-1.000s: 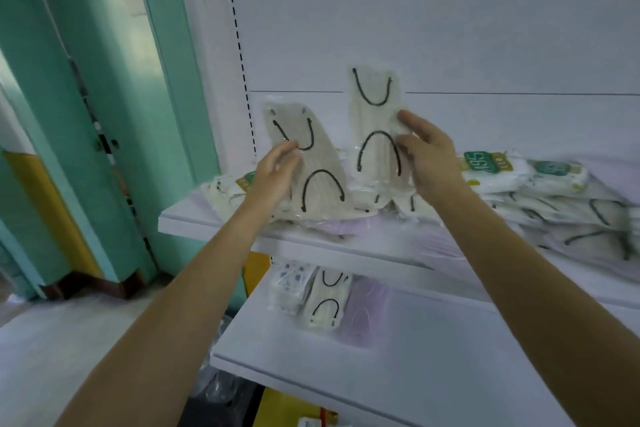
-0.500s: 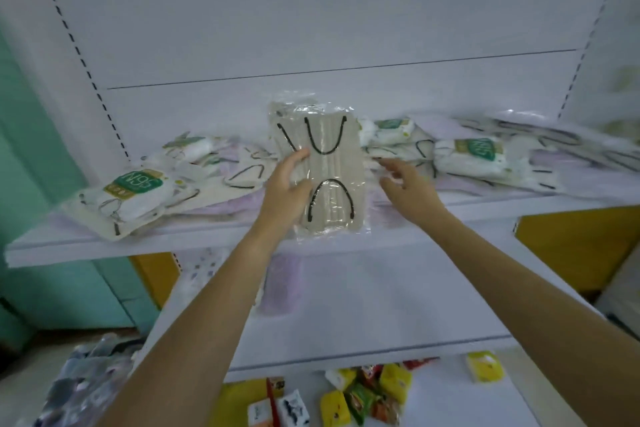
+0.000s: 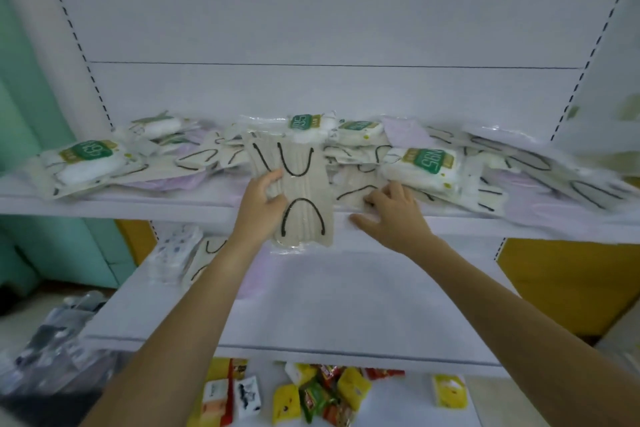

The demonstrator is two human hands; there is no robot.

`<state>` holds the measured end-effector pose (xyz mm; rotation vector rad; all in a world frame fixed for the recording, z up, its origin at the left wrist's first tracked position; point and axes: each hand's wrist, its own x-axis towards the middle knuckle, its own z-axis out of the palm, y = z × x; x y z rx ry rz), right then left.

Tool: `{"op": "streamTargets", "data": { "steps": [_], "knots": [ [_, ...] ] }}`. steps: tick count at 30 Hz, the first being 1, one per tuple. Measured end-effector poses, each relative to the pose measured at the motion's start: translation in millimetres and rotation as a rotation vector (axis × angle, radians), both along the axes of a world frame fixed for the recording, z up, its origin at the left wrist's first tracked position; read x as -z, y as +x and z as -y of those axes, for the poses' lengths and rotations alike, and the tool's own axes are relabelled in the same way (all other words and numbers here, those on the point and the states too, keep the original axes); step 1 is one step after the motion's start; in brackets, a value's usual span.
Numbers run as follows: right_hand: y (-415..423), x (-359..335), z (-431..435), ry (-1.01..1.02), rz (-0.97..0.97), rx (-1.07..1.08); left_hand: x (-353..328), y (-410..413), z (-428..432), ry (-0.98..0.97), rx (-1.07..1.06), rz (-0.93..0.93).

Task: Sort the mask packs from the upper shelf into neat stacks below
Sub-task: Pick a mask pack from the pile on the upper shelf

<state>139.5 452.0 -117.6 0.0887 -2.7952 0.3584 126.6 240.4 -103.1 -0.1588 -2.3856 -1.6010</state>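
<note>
My left hand (image 3: 261, 204) grips beige mask packs (image 3: 304, 191) with black ear loops, held upright in front of the upper shelf's front edge (image 3: 138, 208). My right hand (image 3: 388, 215) reaches onto that shelf, its fingers curled on another beige mask pack (image 3: 356, 189) lying there. A loose pile of mask packs, among them white N95 packs (image 3: 424, 165), covers the upper shelf from left to right. On the lower shelf (image 3: 346, 308), at its left end, lie a printed pack (image 3: 175, 251) and a beige pack (image 3: 207, 255), partly hidden by my left forearm.
A bottom shelf holds several small yellow, red and green packets (image 3: 322, 392). Clear plastic bags (image 3: 52, 336) lie on the floor at the lower left. A white back panel rises behind the shelves, with a green wall to the left.
The view has swung right to face the shelves. The two packs held apart a second ago are now together in my left hand, and my right hand has gone to a pack on the upper shelf.
</note>
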Motion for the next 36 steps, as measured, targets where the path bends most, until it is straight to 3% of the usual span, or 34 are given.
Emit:
{"op": "streamTargets", "data": {
  "steps": [5, 8, 11, 14, 17, 20, 25, 31, 36],
  "knots": [
    [15, 21, -19, -0.104, -0.227, -0.129, 20, 27, -4, 0.061, -0.194, 0.021],
    [28, 31, -16, -0.373, -0.242, -0.198, 29, 44, -4, 0.095, -0.263, 0.069],
    [55, 44, -4, -0.669, -0.192, -0.457, 32, 59, -6, 0.107, -0.246, 0.097],
    [79, 66, 7, -0.504, -0.243, -0.746, 34, 80, -12, 0.247, -0.152, 0.138],
    [91, 78, 17, -0.326, -0.23, -0.835, 39, 92, -8, 0.282, -0.059, 0.187],
    [90, 75, 7, -0.199, -0.288, -0.739, 38, 100, -9, 0.184, -0.057, 0.142],
    [64, 31, -55, -0.164, -0.307, -0.277, 34, 96, -20, 0.114, -0.068, 0.103],
    [18, -13, -111, 0.06, 0.158, -0.02, 29, 82, -52, 0.09, -0.05, 0.072],
    [6, -13, -132, 0.027, 0.194, -0.028, 32, 70, -80, 0.122, -0.06, 0.096]
  ]
}}
